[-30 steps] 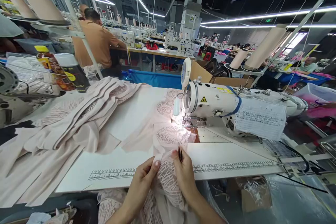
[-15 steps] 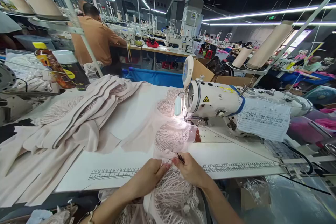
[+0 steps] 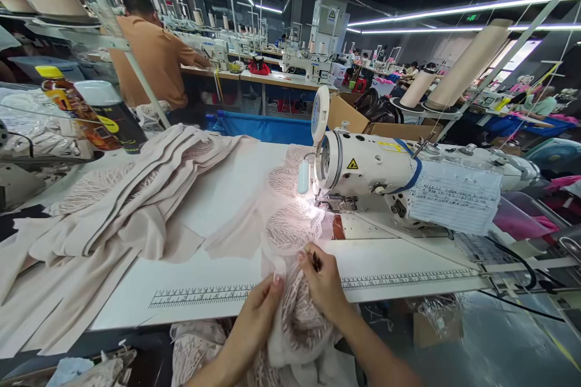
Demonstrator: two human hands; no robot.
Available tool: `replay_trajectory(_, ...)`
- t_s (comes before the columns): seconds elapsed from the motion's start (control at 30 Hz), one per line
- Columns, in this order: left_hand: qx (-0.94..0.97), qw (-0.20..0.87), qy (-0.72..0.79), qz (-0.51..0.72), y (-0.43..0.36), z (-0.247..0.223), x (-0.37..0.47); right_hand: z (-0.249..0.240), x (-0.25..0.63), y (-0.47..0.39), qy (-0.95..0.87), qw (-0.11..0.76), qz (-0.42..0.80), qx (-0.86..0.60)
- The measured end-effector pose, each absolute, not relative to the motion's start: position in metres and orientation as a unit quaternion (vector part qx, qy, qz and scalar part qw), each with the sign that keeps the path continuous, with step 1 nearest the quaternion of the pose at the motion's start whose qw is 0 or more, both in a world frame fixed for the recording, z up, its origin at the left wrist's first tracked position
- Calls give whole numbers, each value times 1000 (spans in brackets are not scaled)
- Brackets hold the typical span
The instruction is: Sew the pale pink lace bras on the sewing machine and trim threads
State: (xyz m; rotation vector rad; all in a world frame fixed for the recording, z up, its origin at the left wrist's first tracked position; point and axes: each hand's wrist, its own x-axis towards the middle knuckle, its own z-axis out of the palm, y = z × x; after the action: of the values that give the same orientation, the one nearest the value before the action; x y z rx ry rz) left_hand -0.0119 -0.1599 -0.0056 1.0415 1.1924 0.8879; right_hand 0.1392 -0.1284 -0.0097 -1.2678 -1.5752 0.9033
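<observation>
My left hand (image 3: pixel 256 309) is closed, thumb and fingers pinching an edge of pale pink lace fabric (image 3: pixel 287 231). To its right, my right hand (image 3: pixel 324 287) is closed on the same fabric higher up. A small dark pointed tool (image 3: pixel 316 262) shows between its fingers; its kind I cannot make out. The fabric runs from under the presser-foot area of a white sewing machine (image 3: pixel 372 163), past my hands and over the table's front edge, where its lower part hangs bunched. The machine's lamp brightens the lace by the needle.
Pale fabric pieces (image 3: pixel 154 205) lie heaped on the left of the white table (image 3: pixel 218 205). Behind them stand a yellow-capped bottle (image 3: pixel 68 103) and a spray can (image 3: pixel 111 115). A printed ruler (image 3: pixel 204 295) runs along the front edge. Thread cones (image 3: pixel 472 66) stand at right. A co-worker (image 3: pixel 149 54) sits ahead.
My hands have moved apart: the right up towards the machine, the left slightly left and down. The fabric between them has opened out and its hanging part has folded over.
</observation>
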Motion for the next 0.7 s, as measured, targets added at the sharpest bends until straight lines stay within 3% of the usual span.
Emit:
replay_trajectory(0.13, 288, 702, 482, 439, -129, 12, -20, -1, 151, -130, -647, 358, 503, -449)
replay_trajectory(0.27, 328, 594, 590, 437, -107, 17, -20, 4, 149, -138, -713, 272, 480, -433)
replay_trajectory(0.4, 390, 495, 631, 453, -105, 16, -18, 0, 132, -145, -752, 303, 399, -429)
replay_trajectory(0.7, 385, 423, 675, 466, -106, 14, -19, -18, 105, -138, -744, 353, 338, -455)
